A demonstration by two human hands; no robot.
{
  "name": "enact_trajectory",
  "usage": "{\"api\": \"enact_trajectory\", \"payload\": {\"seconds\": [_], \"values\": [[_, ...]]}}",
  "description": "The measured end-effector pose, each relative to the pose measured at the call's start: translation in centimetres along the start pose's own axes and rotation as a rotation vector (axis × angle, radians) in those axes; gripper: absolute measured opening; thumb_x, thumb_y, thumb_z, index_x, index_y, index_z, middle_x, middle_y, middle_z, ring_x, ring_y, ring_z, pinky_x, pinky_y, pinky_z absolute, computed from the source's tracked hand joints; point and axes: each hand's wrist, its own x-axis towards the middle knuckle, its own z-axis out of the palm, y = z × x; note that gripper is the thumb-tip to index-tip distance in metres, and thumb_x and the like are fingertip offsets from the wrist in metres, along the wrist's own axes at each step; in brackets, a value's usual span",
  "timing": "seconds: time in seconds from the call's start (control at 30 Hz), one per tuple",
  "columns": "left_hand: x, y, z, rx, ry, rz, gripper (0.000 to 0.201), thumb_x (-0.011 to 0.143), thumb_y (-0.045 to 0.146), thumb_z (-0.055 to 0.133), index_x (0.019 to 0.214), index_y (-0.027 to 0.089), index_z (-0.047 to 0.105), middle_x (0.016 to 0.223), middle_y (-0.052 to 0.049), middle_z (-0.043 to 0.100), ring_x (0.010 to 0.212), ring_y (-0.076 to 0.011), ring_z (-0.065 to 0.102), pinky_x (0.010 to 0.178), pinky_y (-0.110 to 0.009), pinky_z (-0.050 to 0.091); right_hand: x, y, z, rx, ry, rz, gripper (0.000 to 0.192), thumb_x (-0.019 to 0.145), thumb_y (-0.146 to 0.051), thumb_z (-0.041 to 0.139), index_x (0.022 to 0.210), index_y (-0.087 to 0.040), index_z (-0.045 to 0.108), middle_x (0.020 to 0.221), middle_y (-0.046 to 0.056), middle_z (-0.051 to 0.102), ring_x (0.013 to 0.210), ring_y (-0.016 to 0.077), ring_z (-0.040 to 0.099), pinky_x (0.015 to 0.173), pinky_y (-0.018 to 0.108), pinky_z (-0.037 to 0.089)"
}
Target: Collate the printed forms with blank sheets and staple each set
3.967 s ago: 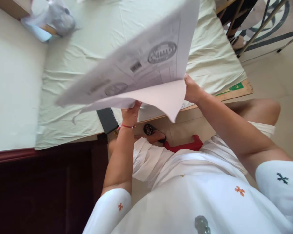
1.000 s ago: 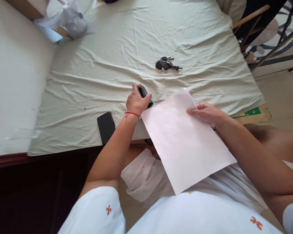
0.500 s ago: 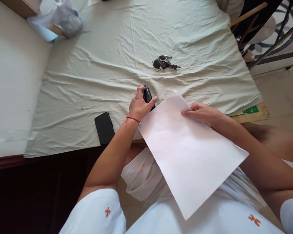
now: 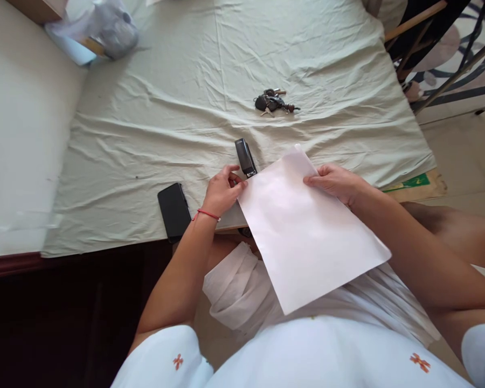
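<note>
A white sheaf of paper (image 4: 307, 237) lies blank side up, half on the table edge and half over my lap. My right hand (image 4: 336, 182) grips its far right edge, thumb on top. My left hand (image 4: 222, 189) pinches the paper's left corner. A black stapler (image 4: 245, 157) lies on the cloth just beyond my left fingers, touching neither hand, with its near end at the paper's far left edge.
A wrinkled pale green cloth (image 4: 153, 124) covers the table. A black phone (image 4: 173, 211) lies near the front edge, left of my left wrist. A bunch of keys (image 4: 275, 102) sits further back. A plastic bag (image 4: 113, 27) is at the far left corner, chair legs (image 4: 448, 64) at right.
My left hand let go of the stapler, which now lies on the cloth, and drew back to the paper's left corner. The paper slid slightly toward the table.
</note>
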Motion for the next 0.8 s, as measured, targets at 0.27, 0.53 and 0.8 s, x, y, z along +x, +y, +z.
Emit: {"api": "enact_trajectory", "payload": {"seconds": [0.27,0.53,0.8], "values": [[0.1,0.0,-0.3,-0.02,-0.041,0.003,0.027,0.08,0.035,0.061,0.093,0.016,0.076,0.087,-0.006,0.076,0.081,-0.0203,0.066,0.075,-0.03,0.046,-0.4,0.1,0.0,0.049,-0.062,-0.008,0.009,0.083,-0.026,0.073,0.08,-0.017,0.074,0.077,0.007,0.076,0.061,0.0183,0.07,0.054,0.026,0.057],[-0.4,0.0,-1.8,-0.396,-0.327,-0.134,0.041,0.077,0.058,0.07,0.084,0.018,0.074,0.08,-0.003,0.073,0.073,-0.0166,0.061,0.07,-0.028,0.046,-0.5,0.6,0.1,0.099,-0.135,-0.027,0.011,0.079,-0.027,0.077,0.082,-0.018,0.074,0.078,0.007,0.076,0.061,0.0178,0.07,0.055,0.026,0.058],[0.1,-0.3,-2.8,-0.394,-0.306,-0.249,0.022,0.067,0.037,0.078,0.062,0.019,0.065,0.059,0.0,0.059,0.056,-0.0116,0.051,0.057,-0.026,0.042,-0.5,0.1,0.5,0.018,-0.024,0.009,0.009,0.082,-0.027,0.074,0.079,-0.018,0.072,0.077,0.008,0.075,0.061,0.0189,0.069,0.054,0.027,0.057]]}}
